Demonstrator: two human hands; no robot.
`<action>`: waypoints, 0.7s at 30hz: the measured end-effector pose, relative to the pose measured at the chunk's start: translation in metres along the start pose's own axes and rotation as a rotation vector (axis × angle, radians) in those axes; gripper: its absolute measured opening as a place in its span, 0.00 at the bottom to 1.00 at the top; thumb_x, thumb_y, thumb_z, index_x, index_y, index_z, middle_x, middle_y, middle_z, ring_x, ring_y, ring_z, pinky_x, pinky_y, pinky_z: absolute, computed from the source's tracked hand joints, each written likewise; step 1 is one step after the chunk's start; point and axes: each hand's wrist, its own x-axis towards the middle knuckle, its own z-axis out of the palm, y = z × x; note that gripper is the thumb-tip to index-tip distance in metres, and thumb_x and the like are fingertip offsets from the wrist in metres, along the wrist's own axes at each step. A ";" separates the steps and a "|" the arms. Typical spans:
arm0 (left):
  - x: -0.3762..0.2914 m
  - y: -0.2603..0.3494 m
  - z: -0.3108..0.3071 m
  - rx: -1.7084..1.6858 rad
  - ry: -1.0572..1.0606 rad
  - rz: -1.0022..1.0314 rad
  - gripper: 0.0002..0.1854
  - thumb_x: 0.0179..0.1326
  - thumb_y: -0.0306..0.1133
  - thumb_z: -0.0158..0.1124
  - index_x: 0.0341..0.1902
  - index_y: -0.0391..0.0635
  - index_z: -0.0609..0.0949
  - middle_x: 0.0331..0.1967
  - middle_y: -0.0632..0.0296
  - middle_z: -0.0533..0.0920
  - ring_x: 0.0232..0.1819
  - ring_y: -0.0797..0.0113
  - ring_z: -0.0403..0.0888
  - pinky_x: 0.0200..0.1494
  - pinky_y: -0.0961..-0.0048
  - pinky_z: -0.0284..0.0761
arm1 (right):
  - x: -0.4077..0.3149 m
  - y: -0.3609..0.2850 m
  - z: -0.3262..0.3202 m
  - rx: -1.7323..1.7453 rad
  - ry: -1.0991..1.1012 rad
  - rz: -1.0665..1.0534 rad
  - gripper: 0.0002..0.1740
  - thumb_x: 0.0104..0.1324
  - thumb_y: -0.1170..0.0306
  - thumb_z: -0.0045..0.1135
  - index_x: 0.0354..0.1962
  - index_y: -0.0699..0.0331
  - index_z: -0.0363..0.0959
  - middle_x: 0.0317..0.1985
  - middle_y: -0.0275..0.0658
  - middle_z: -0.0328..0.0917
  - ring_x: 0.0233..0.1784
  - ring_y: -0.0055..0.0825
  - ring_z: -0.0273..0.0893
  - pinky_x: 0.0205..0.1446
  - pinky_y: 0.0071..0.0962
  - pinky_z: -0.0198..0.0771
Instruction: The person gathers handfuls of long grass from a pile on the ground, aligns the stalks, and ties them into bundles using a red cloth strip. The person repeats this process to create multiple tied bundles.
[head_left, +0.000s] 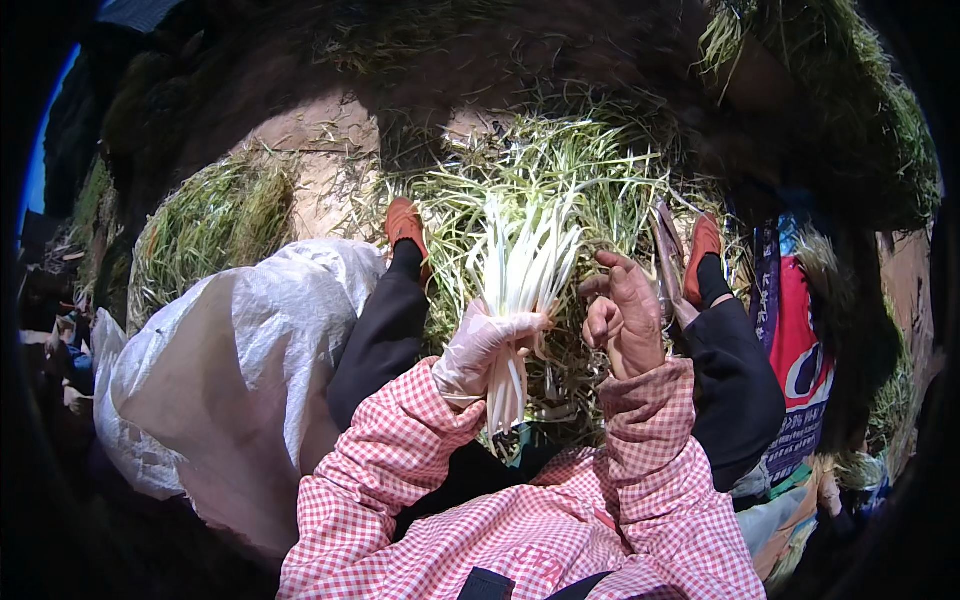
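My left hand (487, 349), in a thin pale glove, grips a bunch of long white-stemmed greens (517, 270), perhaps chives. The white stalks fan out away from me above the fist, and more pale ends hang below it towards my lap. Bare and slightly curled, my right hand (622, 315) is just right of the bunch, fingers apart and apparently holding nothing. Beneath both hands, a heap of loose green leaves and stalks (622, 176) spreads over the ground between my legs.
A white woven sack (247, 360) lies against my left leg, with a grassy pile (217, 217) beyond it. By my right leg stands a red and purple printed bag (799, 360). A brown strip-like object (667, 255) lies near my right orange shoe (703, 251). More greens (847, 97) are piled far right.
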 end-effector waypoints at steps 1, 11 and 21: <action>0.001 -0.002 0.002 -0.038 0.006 -0.044 0.16 0.54 0.26 0.67 0.48 0.39 0.78 0.30 0.65 0.82 0.24 0.80 0.74 0.25 0.85 0.68 | 0.000 0.003 -0.005 0.001 0.035 -0.038 0.19 0.69 0.61 0.54 0.51 0.64 0.67 0.31 0.35 0.75 0.15 0.13 0.69 0.16 0.17 0.66; 0.001 -0.013 0.001 -0.061 0.000 -0.047 0.15 0.52 0.25 0.69 0.45 0.41 0.80 0.32 0.66 0.83 0.27 0.79 0.77 0.25 0.82 0.70 | -0.011 0.014 0.009 -0.523 0.007 0.020 0.07 0.64 0.71 0.61 0.29 0.64 0.73 0.22 0.25 0.72 0.22 0.09 0.63 0.25 0.13 0.59; -0.003 0.004 0.007 -0.027 0.113 -0.035 0.19 0.51 0.30 0.70 0.48 0.38 0.81 0.34 0.66 0.85 0.31 0.80 0.77 0.26 0.84 0.67 | -0.021 0.012 0.002 -0.480 0.009 0.045 0.09 0.62 0.70 0.64 0.35 0.65 0.73 0.29 0.26 0.74 0.30 0.10 0.69 0.32 0.14 0.65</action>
